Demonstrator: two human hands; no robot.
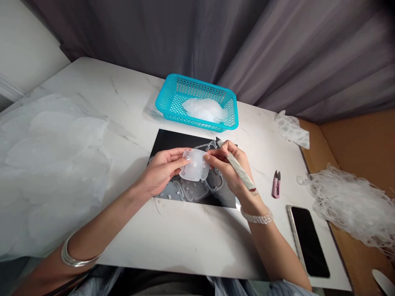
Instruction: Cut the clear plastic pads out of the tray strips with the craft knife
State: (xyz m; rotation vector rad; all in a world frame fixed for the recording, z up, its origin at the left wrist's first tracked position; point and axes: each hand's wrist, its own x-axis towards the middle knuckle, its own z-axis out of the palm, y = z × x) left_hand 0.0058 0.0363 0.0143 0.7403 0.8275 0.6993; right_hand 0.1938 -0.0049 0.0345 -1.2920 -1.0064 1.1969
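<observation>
Between both hands is a thin translucent plastic piece point(195, 165) with rounded corners and notched edges. My left hand point(165, 169) pinches its left side between thumb and fingers. On the opposite edge, my right hand point(230, 164) grips with thumb and fingertips. The same hand carries what looks like a craft knife point(240, 172), its pale marbled handle lying across the palm and its dark tip pointing up and away. Under the hands, a black mat point(168, 142) bears a translucent molded plastic sheet point(193, 190) with similar shapes and loose outline frames.
Behind the mat stands a blue basket point(197, 125) holding translucent pieces point(205, 109). A large heap of plastic point(52, 172) covers the left. Pink thread snips point(276, 185), a phone point(310, 240), crumpled plastic point(291, 128) and tangled plastic scraps point(352, 205) over cardboard lie right.
</observation>
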